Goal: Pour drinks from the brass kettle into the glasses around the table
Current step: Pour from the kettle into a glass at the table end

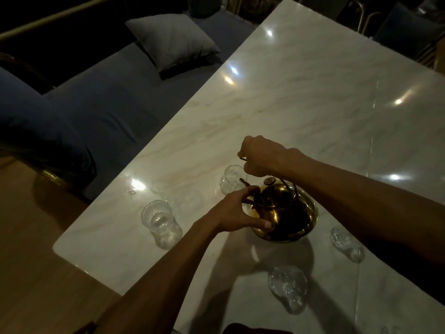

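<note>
A brass kettle (287,214) stands on the white marble table (313,97), its spout toward a clear glass (231,178) just beyond it. My right hand (261,156) is closed around the kettle's thin wire handle above the lid. My left hand (237,212) cups the kettle's left side, thumb low on the body and fingers by the spout. Another glass (157,216) stands to the left near the table edge. Two more glasses are nearer me, one in front (287,284) and one at the right (346,243), partly behind my right forearm.
A blue upholstered bench (103,112) with a grey cushion (172,42) runs along the table's left side. A dark blue cushion (31,124) lies at the far left. Wooden floor (36,273) shows below the table's near left corner. Dark chairs (404,27) stand beyond the far edge.
</note>
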{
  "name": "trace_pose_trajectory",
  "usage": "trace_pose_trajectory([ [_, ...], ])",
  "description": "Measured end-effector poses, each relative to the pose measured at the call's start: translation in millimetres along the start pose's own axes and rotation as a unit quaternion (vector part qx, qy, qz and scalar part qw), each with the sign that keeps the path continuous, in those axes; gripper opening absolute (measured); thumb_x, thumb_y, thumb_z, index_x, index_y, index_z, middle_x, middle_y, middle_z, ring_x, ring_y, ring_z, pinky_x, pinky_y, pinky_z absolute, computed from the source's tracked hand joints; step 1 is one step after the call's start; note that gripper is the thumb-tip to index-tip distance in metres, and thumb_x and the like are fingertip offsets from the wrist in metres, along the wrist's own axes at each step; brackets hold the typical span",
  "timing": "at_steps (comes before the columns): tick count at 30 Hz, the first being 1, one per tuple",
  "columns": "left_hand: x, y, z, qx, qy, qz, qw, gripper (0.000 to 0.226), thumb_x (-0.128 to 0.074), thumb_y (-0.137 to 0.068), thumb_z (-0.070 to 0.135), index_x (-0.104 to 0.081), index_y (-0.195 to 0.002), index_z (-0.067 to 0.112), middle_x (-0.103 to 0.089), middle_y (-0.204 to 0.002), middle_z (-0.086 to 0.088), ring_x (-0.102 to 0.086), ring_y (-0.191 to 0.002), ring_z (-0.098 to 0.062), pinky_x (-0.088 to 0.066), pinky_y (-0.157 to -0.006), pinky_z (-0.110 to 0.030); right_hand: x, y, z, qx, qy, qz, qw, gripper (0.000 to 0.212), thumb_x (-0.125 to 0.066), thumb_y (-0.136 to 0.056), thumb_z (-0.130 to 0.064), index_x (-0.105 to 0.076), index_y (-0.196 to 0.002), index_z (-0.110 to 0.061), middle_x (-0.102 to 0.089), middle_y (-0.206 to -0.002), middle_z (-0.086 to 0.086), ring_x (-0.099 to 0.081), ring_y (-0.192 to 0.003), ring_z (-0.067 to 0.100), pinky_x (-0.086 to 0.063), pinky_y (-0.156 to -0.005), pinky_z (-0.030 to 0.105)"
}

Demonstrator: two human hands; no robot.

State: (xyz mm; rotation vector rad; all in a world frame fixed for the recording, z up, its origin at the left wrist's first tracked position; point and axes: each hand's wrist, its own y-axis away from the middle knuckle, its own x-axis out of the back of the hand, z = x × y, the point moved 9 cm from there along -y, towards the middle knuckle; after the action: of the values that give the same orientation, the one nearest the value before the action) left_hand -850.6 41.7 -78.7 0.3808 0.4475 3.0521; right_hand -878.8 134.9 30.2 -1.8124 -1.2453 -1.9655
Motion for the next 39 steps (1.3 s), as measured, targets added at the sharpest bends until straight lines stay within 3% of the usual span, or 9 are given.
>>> trace_pose_trajectory([
  [7, 4, 3, 17, -0.017, -0.007, -0.005, 1.000, 0.099, -0.083, -0.068, 0.048, -0.031, -0.149, 0.027, -0.041, -0.150, 0.005, -0.048, -0.129, -0.013, -0.044, -0.101, -0.033, 15, 5, -1, 0.004, 0.019, 0.013, 1.000, 0.043, -0.062, -0.084, -0.012, -0.058, -0.127, -0.009, -0.065, -0.120, 0.009, -0.061, -0.083, 0.022, -0.053, -0.070, 0.032],
  [10, 3, 6, 24, -0.025, -0.012, -0.002, 1.000, 0.098, -0.083, -0.068, 0.049, -0.032, -0.149, 0.026, -0.042, -0.150, 0.005, -0.048, -0.129, -0.013, -0.043, -0.101, -0.032, 19, 10, -2, 0.008, 0.030, 0.010, 0.999, 0.045, -0.062, -0.084, -0.014, -0.056, -0.128, -0.009, -0.064, -0.122, 0.009, -0.063, -0.089, 0.024, -0.054, -0.073, 0.034],
  [15, 0, 11, 34, -0.029, -0.013, 0.003, 0.999, 0.098, -0.083, -0.068, 0.049, -0.032, -0.149, 0.027, -0.042, -0.150, 0.005, -0.047, -0.129, -0.012, -0.040, -0.100, -0.029, 29, 19, -1, 0.006, 0.047, 0.013, 0.999, 0.044, -0.060, -0.086, -0.015, -0.053, -0.129, -0.010, -0.062, -0.120, 0.009, -0.050, -0.062, 0.013, -0.045, -0.057, 0.029],
  [20, -3, 16, 42, -0.032, -0.016, 0.005, 0.999, 0.100, -0.083, -0.066, 0.051, -0.033, -0.148, 0.027, -0.043, -0.149, 0.007, -0.046, -0.130, -0.009, -0.038, -0.099, -0.026, 35, 28, 3, -0.004, 0.058, 0.015, 0.998, 0.043, -0.060, -0.087, -0.019, -0.052, -0.128, -0.013, -0.060, -0.118, 0.006, -0.052, -0.061, 0.015, -0.052, -0.066, 0.036],
  [26, -6, 18, 48, -0.033, -0.022, 0.005, 0.999, 0.099, -0.082, -0.066, 0.053, -0.033, -0.148, 0.027, -0.043, -0.149, 0.006, -0.045, -0.131, -0.011, -0.040, -0.101, -0.029, 41, 37, 4, -0.013, 0.059, 0.013, 0.998, 0.039, -0.059, -0.089, -0.018, -0.051, -0.126, -0.012, -0.057, -0.108, 0.006, -0.051, -0.055, 0.014, -0.044, -0.053, 0.031],
  [29, -7, 18, 48, -0.030, -0.025, 0.005, 0.999, 0.098, -0.082, -0.067, 0.052, -0.033, -0.148, 0.027, -0.043, -0.149, 0.005, -0.045, -0.131, -0.012, -0.039, -0.101, -0.029, 39, 37, 4, -0.010, 0.069, 0.008, 0.998, 0.040, -0.059, -0.089, -0.018, -0.050, -0.127, -0.009, -0.059, -0.117, 0.009, -0.050, -0.054, 0.014, -0.039, -0.047, 0.027],
  [39, -6, 15, 46, -0.022, -0.023, 0.001, 0.999, 0.096, -0.082, -0.068, 0.050, -0.034, -0.148, 0.026, -0.043, -0.149, 0.005, -0.045, -0.132, -0.012, -0.039, -0.099, -0.026, 33, 25, 7, -0.026, 0.079, 0.000, 0.997, 0.040, -0.060, -0.087, -0.019, -0.052, -0.126, -0.011, -0.059, -0.109, 0.008, -0.054, -0.059, 0.019, -0.058, -0.073, 0.043],
])
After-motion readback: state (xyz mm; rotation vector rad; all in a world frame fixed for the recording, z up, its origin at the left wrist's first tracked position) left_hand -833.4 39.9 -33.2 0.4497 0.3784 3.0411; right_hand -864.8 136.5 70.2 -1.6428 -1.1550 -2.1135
